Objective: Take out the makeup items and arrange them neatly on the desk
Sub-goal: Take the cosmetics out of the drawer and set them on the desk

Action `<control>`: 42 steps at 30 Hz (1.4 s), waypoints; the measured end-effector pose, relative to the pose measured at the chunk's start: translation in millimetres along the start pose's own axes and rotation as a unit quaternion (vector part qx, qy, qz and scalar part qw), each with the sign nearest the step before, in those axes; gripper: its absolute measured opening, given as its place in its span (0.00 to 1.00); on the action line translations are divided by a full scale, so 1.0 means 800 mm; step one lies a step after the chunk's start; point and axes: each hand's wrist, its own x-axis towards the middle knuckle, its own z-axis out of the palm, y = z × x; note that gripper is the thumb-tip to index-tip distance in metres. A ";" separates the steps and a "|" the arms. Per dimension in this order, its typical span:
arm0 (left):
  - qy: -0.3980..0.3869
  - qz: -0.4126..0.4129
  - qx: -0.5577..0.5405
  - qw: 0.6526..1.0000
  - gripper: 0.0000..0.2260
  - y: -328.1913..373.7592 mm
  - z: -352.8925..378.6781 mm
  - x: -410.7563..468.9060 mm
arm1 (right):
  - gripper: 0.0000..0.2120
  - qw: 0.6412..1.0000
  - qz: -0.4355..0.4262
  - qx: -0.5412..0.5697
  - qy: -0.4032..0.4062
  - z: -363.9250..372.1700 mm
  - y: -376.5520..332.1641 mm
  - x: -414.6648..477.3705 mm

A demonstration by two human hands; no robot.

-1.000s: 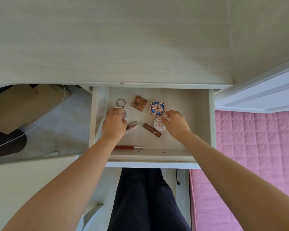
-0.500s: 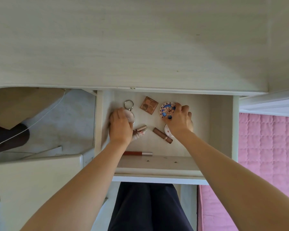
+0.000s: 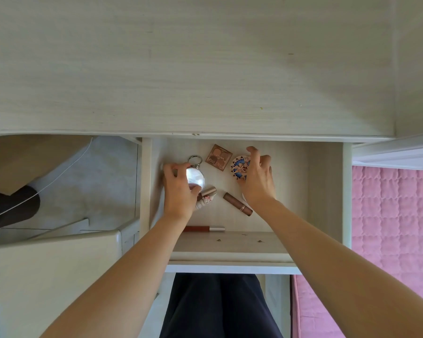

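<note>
We're at the start: desk [image 3: 205,69] bare, all items in drawer [image 3: 325,191]. Left hand [image 3: 178,191] pinches round mirror compact [image 3: 195,178]; right hand [image 3: 257,179], fingers curled on patterned compact [image 3: 239,167] (lipsticks, palette [image 3: 218,157] untouched).

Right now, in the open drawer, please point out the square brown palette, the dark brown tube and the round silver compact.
square brown palette [image 3: 218,157], head view, middle of its lid
dark brown tube [image 3: 237,201], head view, middle of its body
round silver compact [image 3: 195,178], head view, shiny top, beside the left hand's fingers
</note>
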 end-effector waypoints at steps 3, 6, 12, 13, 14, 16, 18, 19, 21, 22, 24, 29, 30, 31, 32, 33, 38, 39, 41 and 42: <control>-0.009 -0.008 -0.028 1.000 0.23 0.008 -0.008 -0.004 | 0.30 0.999 -0.027 0.043 0.001 -0.003 0.002 -0.004; -0.018 -0.044 -0.063 0.997 0.19 0.017 -0.017 -0.006 | 0.25 0.996 -0.031 0.087 0.004 -0.010 -0.001 -0.008; -0.031 -0.110 -0.162 0.980 0.16 0.035 -0.036 -0.012 | 0.24 0.988 0.009 0.153 -0.010 -0.024 -0.008 -0.028; -0.034 -0.121 -0.189 0.974 0.16 0.042 -0.044 -0.015 | 0.24 0.986 0.013 0.165 -0.013 -0.027 -0.011 -0.035; -0.037 -0.133 -0.218 0.966 0.16 0.051 -0.053 -0.019 | 0.25 0.984 0.019 0.176 -0.015 -0.031 -0.014 -0.042; -0.049 -0.150 -0.269 0.950 0.17 0.066 -0.072 -0.027 | 0.24 0.981 0.025 0.190 -0.010 -0.039 -0.020 -0.057; -0.060 -0.152 -0.307 0.938 0.17 0.076 -0.090 -0.034 | 0.22 0.980 0.025 0.197 0.000 -0.046 -0.027 -0.072; -0.064 -0.146 -0.315 0.936 0.17 0.078 -0.098 -0.037 | 0.22 0.980 0.023 0.199 0.005 -0.049 -0.031 -0.080; -0.068 -0.141 -0.329 0.931 0.17 0.084 -0.117 -0.043 | 0.21 0.978 0.019 0.208 0.014 -0.057 -0.041 -0.094; -0.069 -0.144 -0.336 0.928 0.16 0.085 -0.126 -0.046 | 0.21 0.977 0.018 0.214 0.018 -0.062 -0.046 -0.100; -0.063 -0.148 -0.347 0.924 0.16 0.085 -0.142 -0.049 | 0.20 0.974 0.017 0.225 0.026 -0.072 -0.059 -0.111; -0.030 -0.132 -0.346 0.928 0.16 0.071 -0.170 -0.049 | 0.18 0.964 -0.002 0.263 0.036 -0.096 -0.095 -0.127; -0.025 -0.138 -0.354 0.925 0.16 0.072 -0.177 -0.049 | 0.18 0.963 -0.007 0.265 0.039 -0.101 -0.102 -0.128; -0.020 -0.145 -0.361 0.921 0.16 0.075 -0.184 -0.047 | 0.19 0.963 -0.013 0.267 0.043 -0.107 -0.109 -0.127; -0.014 -0.150 -0.369 0.917 0.17 0.079 -0.191 -0.046 | 0.19 0.962 -0.016 0.268 0.046 -0.112 -0.115 -0.125; -0.006 -0.154 -0.377 0.913 0.18 0.081 -0.198 -0.043 | 0.19 0.961 -0.018 0.272 0.047 -0.117 -0.122 -0.123; 0.028 -0.147 -0.414 0.898 0.18 0.094 -0.226 -0.019 | 0.20 0.955 -0.039 0.293 0.043 -0.146 -0.160 -0.097; 0.033 -0.145 -0.418 0.896 0.18 0.097 -0.232 -0.011 | 0.20 0.953 -0.043 0.295 0.043 -0.152 -0.167 -0.090; 0.049 -0.143 -0.430 0.890 0.18 0.103 -0.242 0.010 | 0.20 0.952 -0.051 0.298 0.040 -0.163 -0.184 -0.073; 0.059 -0.143 -0.438 0.886 0.18 0.106 -0.247 0.021 | 0.20 0.953 -0.055 0.297 0.039 -0.168 -0.191 -0.064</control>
